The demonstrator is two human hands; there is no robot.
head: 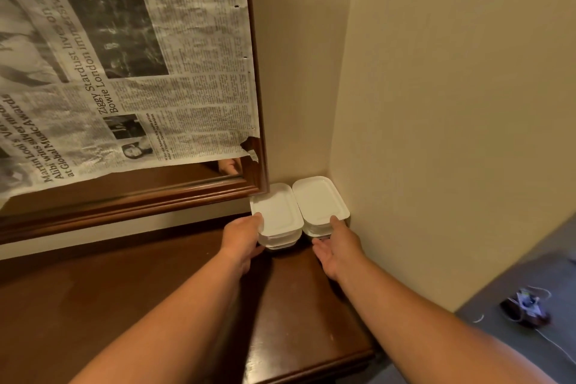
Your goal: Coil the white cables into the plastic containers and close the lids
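Left hand (246, 237) reaches forward on a nearly straight arm and holds the near left corner of the left stack (279, 212) of white plastic containers, fingers curled over the top lid and thumb low against the side; right hand (338, 248) is spread and relaxed, palm turned inward, 1 fingertip touching the near edge of the right stack (319, 199), clamped on nothing. Both stacks stand side by side, touching, at the far corner of the dark wooden surface (296, 305), tucked against the wall (436, 103) and just beside the frame of a mirror (156, 199) covered with newspaper (140, 72); every lid in view is on. These tubs look light, thin-walled and smooth, so a stack could slide or split apart; taking hold low at both ends, under the bottom tub, seems safest. Whether any cable lies inside cannot be told; 1 white cable (554, 343) trails on the floor, well apart, soft and likely to spring loose.
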